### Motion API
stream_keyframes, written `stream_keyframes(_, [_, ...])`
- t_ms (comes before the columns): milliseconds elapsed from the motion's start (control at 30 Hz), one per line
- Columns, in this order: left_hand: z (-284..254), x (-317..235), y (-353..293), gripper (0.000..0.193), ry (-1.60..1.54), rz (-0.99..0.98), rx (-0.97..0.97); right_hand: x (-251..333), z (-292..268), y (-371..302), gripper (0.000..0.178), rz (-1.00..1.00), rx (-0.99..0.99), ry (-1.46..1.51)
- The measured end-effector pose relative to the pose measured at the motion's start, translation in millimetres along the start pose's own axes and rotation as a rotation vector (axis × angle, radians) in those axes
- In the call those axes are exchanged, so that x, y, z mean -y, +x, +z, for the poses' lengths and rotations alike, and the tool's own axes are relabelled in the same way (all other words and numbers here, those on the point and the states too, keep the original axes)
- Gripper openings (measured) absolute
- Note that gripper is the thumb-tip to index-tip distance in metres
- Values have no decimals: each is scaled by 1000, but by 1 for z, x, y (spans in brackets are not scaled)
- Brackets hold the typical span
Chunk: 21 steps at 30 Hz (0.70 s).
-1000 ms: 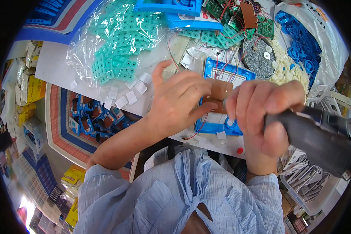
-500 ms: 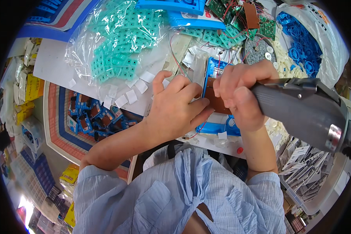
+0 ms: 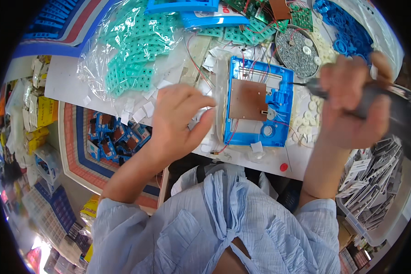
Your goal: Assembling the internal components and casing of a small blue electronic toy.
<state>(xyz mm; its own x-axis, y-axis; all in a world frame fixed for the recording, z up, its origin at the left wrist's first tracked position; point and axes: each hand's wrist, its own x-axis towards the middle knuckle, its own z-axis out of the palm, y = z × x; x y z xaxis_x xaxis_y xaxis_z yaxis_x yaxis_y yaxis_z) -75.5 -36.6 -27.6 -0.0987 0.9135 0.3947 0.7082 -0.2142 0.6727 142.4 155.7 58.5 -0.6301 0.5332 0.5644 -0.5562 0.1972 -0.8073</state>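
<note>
My right hand [image 3: 351, 102], blurred by motion, is wrapped around a dark grey electric screwdriver [image 3: 392, 109]. Its thin bit points left, reaching the right edge of a blue plastic housing [image 3: 255, 139]. Inside that housing lies a brown circuit board [image 3: 248, 100], with wires running out of it. To the left of the housing hovers my left hand [image 3: 180, 121], apart from it. Its fingers are loosely bent, thumb and forefinger slightly apart, and I see nothing between them.
A round dish of small screws [image 3: 297, 52] stands beyond the housing. Teal plastic pieces [image 3: 132, 59] fill a clear bag at the far left. A bin [image 3: 80, 155] of blue assemblies sits lower left. Grey strips [image 3: 370, 182] fill a tub at right. A red cap [image 3: 284, 167] lies near the front edge.
Both hands have pulled away from the board, the left one leftward and the right one rightward with the screwdriver. The housing and its brown board are now uncovered.
</note>
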Motion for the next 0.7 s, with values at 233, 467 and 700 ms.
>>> stream_keyframes(233, [16, -34, -47, 16, -139, -90, 114, 34, -6, -8, 44, -48, -543, -604])
stream_keyframes(467, [23, -41, -56, 16, 49, -225, 236, 52, 38, -94, 37, 0, -363, -961])
stream_keyframes(700, [-3, -46, -34, 20, -71, -202, 351, 2, 58, -123, 22, 440, 208, -1160])
